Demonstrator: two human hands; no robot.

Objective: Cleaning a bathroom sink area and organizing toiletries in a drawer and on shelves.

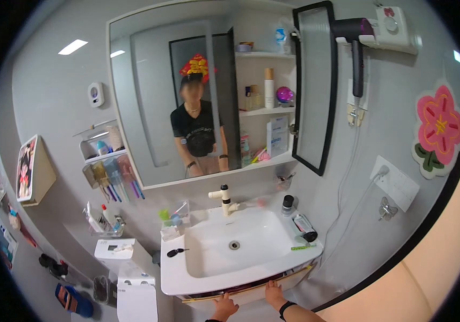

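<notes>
Under the white washbasin, a drawer with a gold-coloured top edge is pulled out a little. My left hand has its fingers hooked over that edge, left of the drawer's middle. Farther right, my right hand grips the same edge, with a black band around its wrist. Dark red and dark contents show in the narrow gap behind the drawer front; what they are, I cannot tell. A beige faucet stands at the basin's back.
A mirror cabinet hangs above, its framed glass door swung out over stocked shelves. A hair dryer hangs right. The toilet stands left. Dark glasses, a black-capped bottle and a green comb-like item lie around the basin rim.
</notes>
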